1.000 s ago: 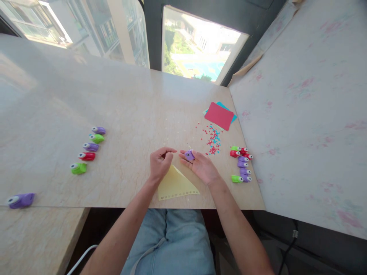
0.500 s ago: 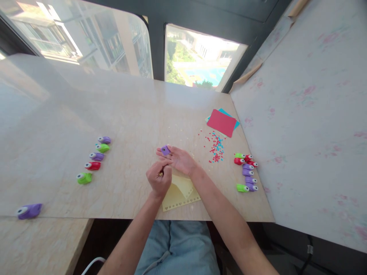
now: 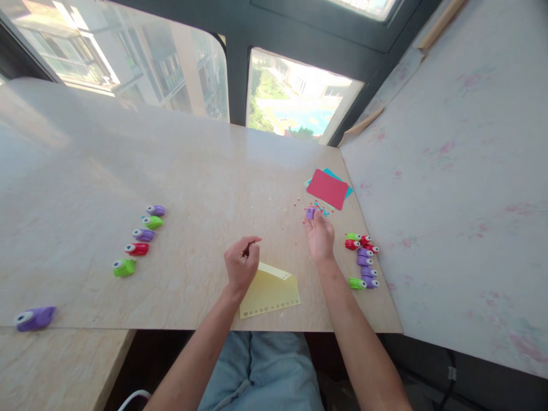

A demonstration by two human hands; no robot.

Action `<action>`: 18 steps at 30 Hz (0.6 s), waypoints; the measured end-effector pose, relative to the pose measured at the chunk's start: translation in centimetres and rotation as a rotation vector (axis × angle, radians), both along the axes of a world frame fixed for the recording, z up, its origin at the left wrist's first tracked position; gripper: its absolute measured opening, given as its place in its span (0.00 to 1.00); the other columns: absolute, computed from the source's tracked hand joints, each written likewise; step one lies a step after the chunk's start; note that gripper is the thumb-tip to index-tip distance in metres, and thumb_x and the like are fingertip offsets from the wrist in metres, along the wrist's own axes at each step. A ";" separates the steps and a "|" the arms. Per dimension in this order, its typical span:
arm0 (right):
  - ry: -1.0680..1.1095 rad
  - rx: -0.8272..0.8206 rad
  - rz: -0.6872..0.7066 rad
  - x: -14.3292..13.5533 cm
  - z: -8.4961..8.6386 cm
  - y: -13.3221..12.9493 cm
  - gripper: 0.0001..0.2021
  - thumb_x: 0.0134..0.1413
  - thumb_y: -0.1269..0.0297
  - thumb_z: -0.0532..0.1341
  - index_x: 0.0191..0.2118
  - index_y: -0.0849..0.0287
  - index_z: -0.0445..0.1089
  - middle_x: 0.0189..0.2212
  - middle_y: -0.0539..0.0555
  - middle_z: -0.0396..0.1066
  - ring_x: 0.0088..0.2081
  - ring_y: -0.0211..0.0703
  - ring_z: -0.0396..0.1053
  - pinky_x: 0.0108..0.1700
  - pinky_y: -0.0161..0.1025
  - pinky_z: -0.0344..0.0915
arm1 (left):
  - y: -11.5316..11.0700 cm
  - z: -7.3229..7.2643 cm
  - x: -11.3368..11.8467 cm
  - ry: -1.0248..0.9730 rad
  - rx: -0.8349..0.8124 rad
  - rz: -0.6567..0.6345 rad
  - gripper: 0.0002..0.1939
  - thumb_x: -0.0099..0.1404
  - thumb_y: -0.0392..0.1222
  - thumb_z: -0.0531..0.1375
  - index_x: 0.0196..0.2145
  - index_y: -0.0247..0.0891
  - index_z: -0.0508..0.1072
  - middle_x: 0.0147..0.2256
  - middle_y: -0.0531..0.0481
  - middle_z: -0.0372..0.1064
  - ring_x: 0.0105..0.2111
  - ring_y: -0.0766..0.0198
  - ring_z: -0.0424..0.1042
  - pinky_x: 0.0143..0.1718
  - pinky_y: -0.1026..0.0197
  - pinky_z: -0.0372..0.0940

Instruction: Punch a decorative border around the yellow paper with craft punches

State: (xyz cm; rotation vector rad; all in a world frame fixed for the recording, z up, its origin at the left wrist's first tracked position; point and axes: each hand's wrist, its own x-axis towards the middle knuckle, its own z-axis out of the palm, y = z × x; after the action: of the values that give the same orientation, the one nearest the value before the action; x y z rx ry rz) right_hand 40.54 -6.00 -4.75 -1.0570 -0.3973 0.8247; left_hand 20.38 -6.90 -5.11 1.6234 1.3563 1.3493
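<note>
My right hand holds a small purple craft punch at its fingertips, over the scattered paper bits. My left hand is curled closed above the upper left of a yellow paper sheet; whatever is inside the fingers is hidden. A row of small punched shapes, hearts among them, runs along the sheet's near edge. Its far edge is folded over into a paler strip close to my left hand.
Several purple, green and red punches stand in a line at the left. A larger purple punch sits at the front left edge. More punches cluster at right, below stacked red and blue cards, near the wall.
My right hand has moved right with the purple punch, away from my left hand to the red and blue bits. My left hand stays closed, nearly in place; the paper's curled part lies flatter.
</note>
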 end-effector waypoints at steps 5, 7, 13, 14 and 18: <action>-0.077 0.022 0.186 -1.7 1.5 -2.5 0.14 0.46 0.53 0.70 0.36 0.56 0.75 0.48 0.54 0.75 0.53 0.47 0.70 0.60 0.49 0.62 | 0.1 -0.1 0.0 0.001 -0.041 -0.016 0.12 0.58 0.35 0.54 0.30 0.35 0.78 0.19 0.54 0.68 0.19 0.70 0.63 0.20 0.68 0.54; -0.013 -0.002 0.297 -2.6 1.5 -3.3 0.14 0.47 0.52 0.70 0.35 0.56 0.76 0.47 0.55 0.75 0.52 0.48 0.71 0.58 0.50 0.64 | 0.1 -0.1 0.0 0.011 -0.069 -0.036 0.13 0.58 0.35 0.54 0.31 0.35 0.79 0.19 0.54 0.68 0.19 0.70 0.63 0.20 0.68 0.55; 0.125 -0.121 0.490 -2.0 -0.1 -5.2 0.15 0.48 0.51 0.69 0.37 0.56 0.75 0.49 0.57 0.74 0.52 0.51 0.71 0.56 0.52 0.65 | 0.3 -0.3 0.0 -0.001 -0.128 -0.046 0.13 0.58 0.36 0.54 0.32 0.36 0.78 0.18 0.55 0.66 0.18 0.70 0.61 0.21 0.69 0.56; 0.088 -0.113 0.425 -1.4 -0.3 -5.2 0.15 0.46 0.51 0.70 0.36 0.56 0.74 0.49 0.56 0.74 0.53 0.50 0.70 0.57 0.52 0.64 | 0.3 -0.4 0.0 -0.007 -0.133 -0.045 0.13 0.58 0.36 0.54 0.32 0.36 0.78 0.18 0.56 0.65 0.17 0.70 0.61 0.21 0.68 0.56; -0.101 -0.013 0.062 1.0 -0.4 -5.0 0.15 0.45 0.51 0.70 0.31 0.55 0.71 0.48 0.53 0.74 0.55 0.46 0.67 0.59 0.52 0.61 | 0.3 -0.4 0.0 -0.024 -0.155 -0.040 0.13 0.58 0.37 0.54 0.32 0.36 0.78 0.17 0.56 0.64 0.17 0.70 0.61 0.21 0.68 0.56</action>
State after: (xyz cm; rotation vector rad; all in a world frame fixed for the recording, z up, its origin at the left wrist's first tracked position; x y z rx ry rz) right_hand 41.52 -10.98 -5.15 -1.1065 -0.5131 0.8319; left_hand 20.40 -6.61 -5.55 1.5181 1.3714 1.2061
